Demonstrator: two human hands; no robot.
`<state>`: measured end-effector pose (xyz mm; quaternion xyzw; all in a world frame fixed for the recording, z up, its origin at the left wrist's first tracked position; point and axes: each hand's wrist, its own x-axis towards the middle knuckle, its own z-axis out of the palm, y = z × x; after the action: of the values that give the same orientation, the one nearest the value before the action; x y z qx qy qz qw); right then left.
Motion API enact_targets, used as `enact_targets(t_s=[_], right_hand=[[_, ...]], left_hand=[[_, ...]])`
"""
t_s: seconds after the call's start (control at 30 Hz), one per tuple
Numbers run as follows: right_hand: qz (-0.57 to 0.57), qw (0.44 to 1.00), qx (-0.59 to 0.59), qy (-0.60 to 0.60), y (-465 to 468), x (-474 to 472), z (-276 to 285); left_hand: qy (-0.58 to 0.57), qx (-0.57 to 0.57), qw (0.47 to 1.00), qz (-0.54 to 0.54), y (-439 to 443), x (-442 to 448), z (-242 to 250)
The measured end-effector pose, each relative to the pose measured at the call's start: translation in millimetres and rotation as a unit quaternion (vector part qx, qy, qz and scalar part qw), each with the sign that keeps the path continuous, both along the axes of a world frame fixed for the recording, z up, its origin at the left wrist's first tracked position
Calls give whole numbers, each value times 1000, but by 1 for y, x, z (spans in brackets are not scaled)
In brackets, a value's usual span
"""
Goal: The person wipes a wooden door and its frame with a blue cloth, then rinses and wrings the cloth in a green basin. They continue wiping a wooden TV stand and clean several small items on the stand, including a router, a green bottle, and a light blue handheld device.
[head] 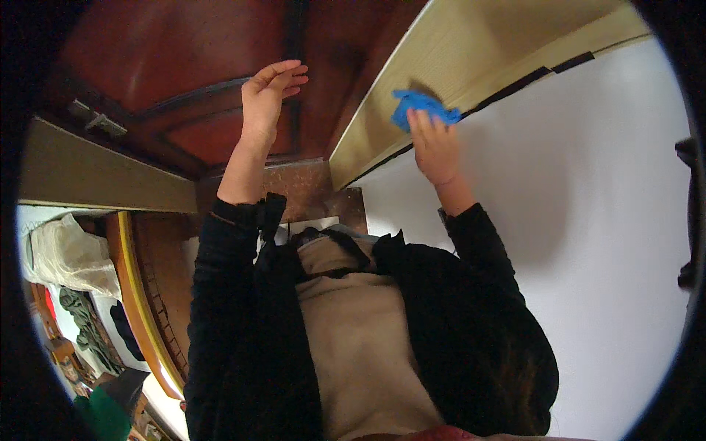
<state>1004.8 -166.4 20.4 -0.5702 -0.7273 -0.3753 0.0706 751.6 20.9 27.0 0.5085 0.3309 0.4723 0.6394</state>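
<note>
My right hand (436,146) presses a crumpled blue cloth (422,107) against a cream door frame (436,60), close to where the frame meets the white wall (618,165). The fingers lie over the cloth's lower part and look slightly blurred. In front of a dark red panelled door (193,49), my left hand (270,96) is raised with nothing in it. Its fingers are a little apart and point to the right. Whether it touches the door cannot be made out.
A metal latch (99,118) is fixed to the door at the left, beside another cream frame piece (105,171). Brown flooring (295,190) shows below. At the lower left are a curved wooden edge (146,308), a translucent plastic cover (71,253) and a dark green garment (85,325).
</note>
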Motion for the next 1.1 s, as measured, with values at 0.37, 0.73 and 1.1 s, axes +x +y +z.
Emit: enact_targets(t_s=[0.37, 0.73, 1.1], right_hand=[[-307, 913, -154, -221, 58, -51, 51], [-192, 792, -544, -202, 80, -39, -138], [-321, 845, -355, -236, 127, -39, -123]], left_hand=[[-57, -61, 995, 61, 10, -32, -31], [-9, -157, 978, 136, -2, -78, -93], [35, -210, 966, 144, -3, -94, -155]])
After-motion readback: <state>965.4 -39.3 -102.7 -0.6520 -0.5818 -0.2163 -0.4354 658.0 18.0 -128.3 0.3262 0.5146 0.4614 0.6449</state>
